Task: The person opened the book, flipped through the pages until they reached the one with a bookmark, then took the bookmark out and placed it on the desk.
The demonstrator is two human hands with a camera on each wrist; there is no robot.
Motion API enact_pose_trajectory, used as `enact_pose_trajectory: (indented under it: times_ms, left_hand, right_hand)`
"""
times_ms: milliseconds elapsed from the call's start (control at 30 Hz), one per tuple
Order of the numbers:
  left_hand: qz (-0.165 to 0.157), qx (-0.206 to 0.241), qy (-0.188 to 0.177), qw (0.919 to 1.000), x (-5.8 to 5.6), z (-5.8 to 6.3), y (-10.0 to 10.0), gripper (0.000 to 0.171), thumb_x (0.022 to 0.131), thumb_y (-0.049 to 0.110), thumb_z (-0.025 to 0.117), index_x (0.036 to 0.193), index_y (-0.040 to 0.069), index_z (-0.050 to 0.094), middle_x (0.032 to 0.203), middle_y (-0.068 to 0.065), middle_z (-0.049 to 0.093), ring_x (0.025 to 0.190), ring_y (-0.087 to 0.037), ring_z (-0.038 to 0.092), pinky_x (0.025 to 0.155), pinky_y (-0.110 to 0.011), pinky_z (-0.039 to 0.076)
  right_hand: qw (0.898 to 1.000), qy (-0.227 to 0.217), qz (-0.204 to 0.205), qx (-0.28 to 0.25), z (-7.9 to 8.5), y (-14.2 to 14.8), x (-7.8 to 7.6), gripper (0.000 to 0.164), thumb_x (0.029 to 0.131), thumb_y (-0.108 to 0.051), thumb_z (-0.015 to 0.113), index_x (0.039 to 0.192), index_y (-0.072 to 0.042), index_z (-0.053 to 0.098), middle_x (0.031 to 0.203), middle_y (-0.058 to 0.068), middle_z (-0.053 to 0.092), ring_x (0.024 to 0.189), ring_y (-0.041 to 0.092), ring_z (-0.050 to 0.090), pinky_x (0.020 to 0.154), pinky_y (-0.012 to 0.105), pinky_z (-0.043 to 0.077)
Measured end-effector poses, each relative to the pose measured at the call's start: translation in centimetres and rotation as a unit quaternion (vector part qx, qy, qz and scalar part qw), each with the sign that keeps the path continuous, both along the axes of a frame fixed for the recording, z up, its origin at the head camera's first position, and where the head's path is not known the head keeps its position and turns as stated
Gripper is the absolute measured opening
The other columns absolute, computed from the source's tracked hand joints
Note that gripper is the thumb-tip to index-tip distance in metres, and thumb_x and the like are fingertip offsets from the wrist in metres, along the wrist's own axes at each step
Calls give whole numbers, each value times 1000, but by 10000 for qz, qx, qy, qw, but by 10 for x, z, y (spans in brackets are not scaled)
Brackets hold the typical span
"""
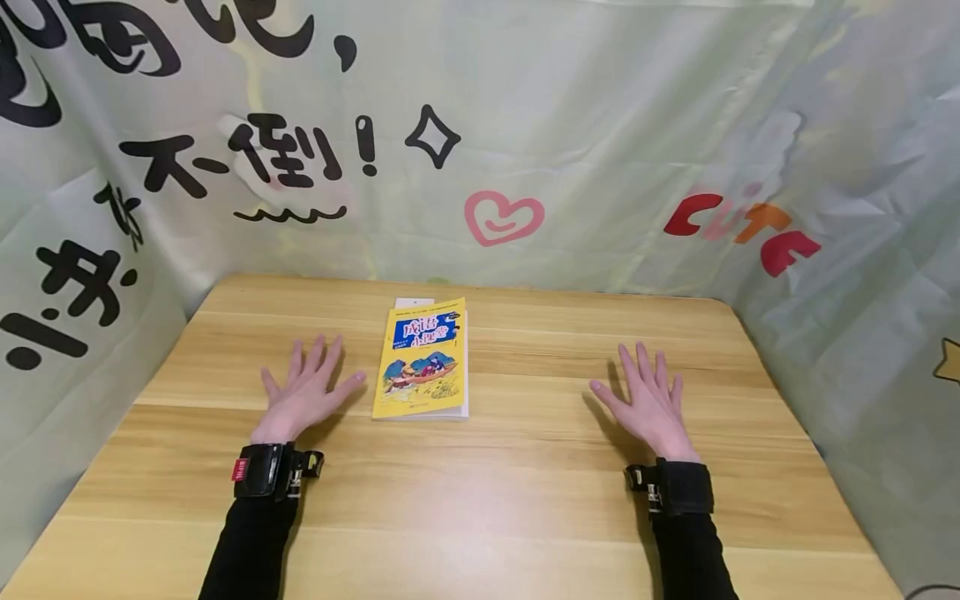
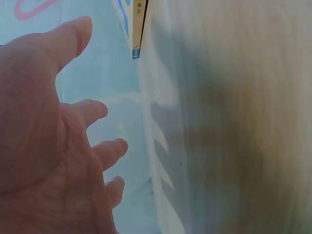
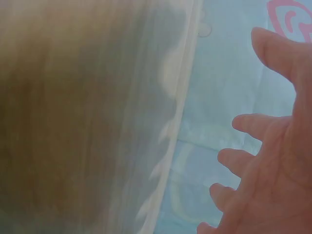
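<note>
A yellow paperback book [image 1: 422, 360] with a blue title block lies on the wooden table, left of the middle. Something pale sticks out from beneath its far edge, too little of it to name. My left hand [image 1: 306, 393] is held above the table just left of the book, fingers spread, touching nothing. In the left wrist view a corner of the book [image 2: 138, 29] shows past the thumb. Well to the right of the book, my right hand [image 1: 647, 405] hovers with fingers spread and palm down, holding nothing; its palm [image 3: 273, 180] shows in the right wrist view.
The light wooden table [image 1: 480, 517] reaches back to a pale printed cloth [image 1: 615, 150] hanging behind it and along both sides. Both wrists wear black straps with small cameras. A dark cable [image 1: 930, 590] shows at the lower right corner.
</note>
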State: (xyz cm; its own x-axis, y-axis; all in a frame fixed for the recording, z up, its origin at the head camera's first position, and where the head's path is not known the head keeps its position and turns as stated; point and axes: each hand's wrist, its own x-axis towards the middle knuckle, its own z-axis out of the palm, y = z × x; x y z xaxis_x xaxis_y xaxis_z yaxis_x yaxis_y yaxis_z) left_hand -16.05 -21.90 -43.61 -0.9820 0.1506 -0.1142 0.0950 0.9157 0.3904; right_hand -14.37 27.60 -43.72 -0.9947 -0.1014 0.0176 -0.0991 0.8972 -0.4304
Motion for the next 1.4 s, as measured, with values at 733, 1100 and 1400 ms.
enact_pose_trajectory:
  times_ms: [733,1100,1400]
  left_hand:
    - [-552,652,-941,9919,-13,1,66,87,90,64,43,156,20,6,157,-24,-6,136,-50,-15,87,-83,-14]
    - [-126,10,-1150,9933,-23,-1,87,96,79,78,43,155,31,8,158,-16,-17,137,-46,-20,85,-85,-14]
    - [-224,-262,-956,9948,-15,-5,112,94,79,79,40,155,32,12,159,-16,-13,139,-44,-16,86,-86,-8]
  right_hand:
    - [9637,-609,-265,-2585,-11,-17,-8,84,97,-51,43,155,-8,0,157,25,4,140,43,5,109,67,8]
    - [8689,-278,-580,-4908,-24,-37,-9,75,99,-38,48,153,0,12,152,21,29,138,30,27,116,49,14]
    - [7590,144,-475,-6492,-28,-49,-9,58,102,-11,43,149,9,14,150,32,24,136,37,28,116,42,19]
